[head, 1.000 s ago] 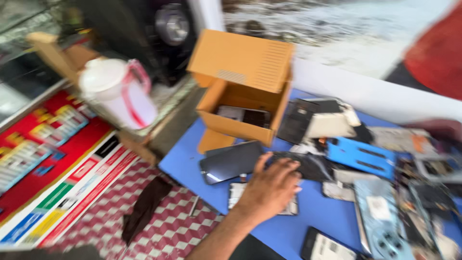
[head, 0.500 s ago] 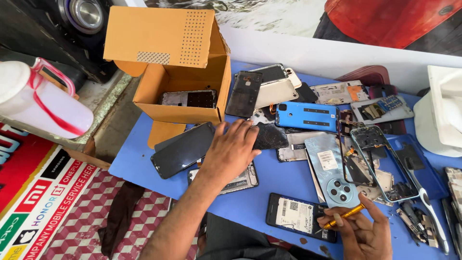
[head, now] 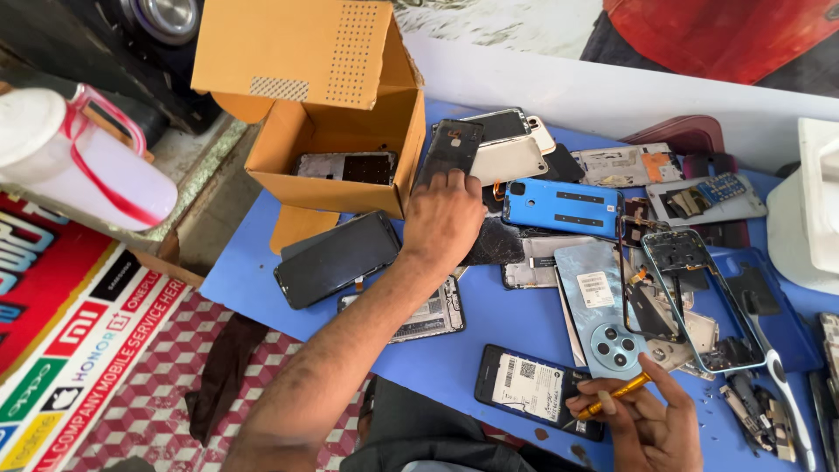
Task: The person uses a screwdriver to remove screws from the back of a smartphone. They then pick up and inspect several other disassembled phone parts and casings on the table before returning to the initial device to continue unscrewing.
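My left hand (head: pixel 444 220) reaches across the blue table (head: pixel 516 323) and its fingers grip the lower edge of a dark phone back cover (head: pixel 450 153) leaning against the open cardboard box (head: pixel 345 131). A cracked black phone part (head: pixel 495 245) lies partly under that hand. My right hand (head: pixel 642 424) sits at the near edge, pinching a small yellow-handled screwdriver (head: pixel 616 395) beside a pale blue phone back with a round camera ring (head: pixel 603 315). A black phone with a white label (head: pixel 529 389) lies just left of it.
A black phone screen (head: pixel 336 258), a bright blue back cover (head: pixel 562 208), several bare frames and circuit parts crowd the table. A white bucket with a red handle (head: pixel 83 162) stands left. A white appliance (head: pixel 808 214) sits at the right edge. Checkered floor below.
My left hand has moved from the cracked black part up to the dark back cover by the box. The view has shifted closer; my right hand keeps the screwdriver.
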